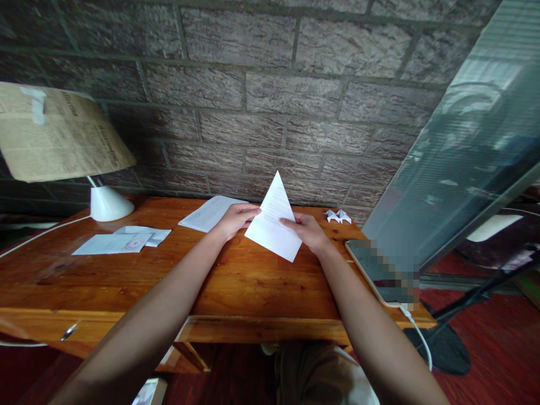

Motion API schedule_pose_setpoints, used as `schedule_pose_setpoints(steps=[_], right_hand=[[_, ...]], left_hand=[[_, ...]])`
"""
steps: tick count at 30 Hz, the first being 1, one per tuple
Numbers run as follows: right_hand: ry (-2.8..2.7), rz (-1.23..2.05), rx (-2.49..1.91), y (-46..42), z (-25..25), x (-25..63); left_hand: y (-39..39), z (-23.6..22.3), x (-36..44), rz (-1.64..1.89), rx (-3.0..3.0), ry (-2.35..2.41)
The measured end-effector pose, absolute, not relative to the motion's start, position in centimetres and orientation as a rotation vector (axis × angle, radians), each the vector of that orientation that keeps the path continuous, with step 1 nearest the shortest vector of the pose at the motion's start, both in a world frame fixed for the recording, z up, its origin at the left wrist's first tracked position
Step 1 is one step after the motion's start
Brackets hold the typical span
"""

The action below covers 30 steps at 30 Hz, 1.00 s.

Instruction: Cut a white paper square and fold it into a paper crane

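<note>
A white sheet of paper (276, 222), folded to a point at its top, is held up above the wooden desk between my two hands. My left hand (238, 220) pinches its left edge with thumb and fingers. On the opposite side, my right hand (307, 229) grips the right edge, thumb lying on the front and fingers behind. Faint printed lines show on the paper's face. Behind my left hand lies a stack of white sheets (206, 215). Two small folded paper shapes (337, 216) sit at the desk's back right, beyond my right hand.
The wooden desk (261, 292) stands against a grey brick wall (270, 95). At the left are a lamp with a newsprint shade (63, 135) and loose papers (112, 243). A tablet-like device (375, 270) with a white cable lies along the right edge, near a glass panel (459, 129).
</note>
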State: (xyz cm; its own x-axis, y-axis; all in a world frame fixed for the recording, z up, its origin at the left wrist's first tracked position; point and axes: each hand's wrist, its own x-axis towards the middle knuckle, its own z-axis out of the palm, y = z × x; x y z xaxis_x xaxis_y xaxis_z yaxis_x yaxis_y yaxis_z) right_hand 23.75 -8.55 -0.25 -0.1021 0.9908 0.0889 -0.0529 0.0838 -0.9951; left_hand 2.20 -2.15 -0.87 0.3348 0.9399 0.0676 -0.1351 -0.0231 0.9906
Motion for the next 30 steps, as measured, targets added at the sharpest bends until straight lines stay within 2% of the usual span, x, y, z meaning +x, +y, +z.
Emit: schedule_pose_setpoints(steps=[30], right_hand=[[-1.290,1.196,-1.099,-8.63,0.01,23.76]], left_hand=[[-2.24,-0.51,1.68,0.957,1.315,0.731]])
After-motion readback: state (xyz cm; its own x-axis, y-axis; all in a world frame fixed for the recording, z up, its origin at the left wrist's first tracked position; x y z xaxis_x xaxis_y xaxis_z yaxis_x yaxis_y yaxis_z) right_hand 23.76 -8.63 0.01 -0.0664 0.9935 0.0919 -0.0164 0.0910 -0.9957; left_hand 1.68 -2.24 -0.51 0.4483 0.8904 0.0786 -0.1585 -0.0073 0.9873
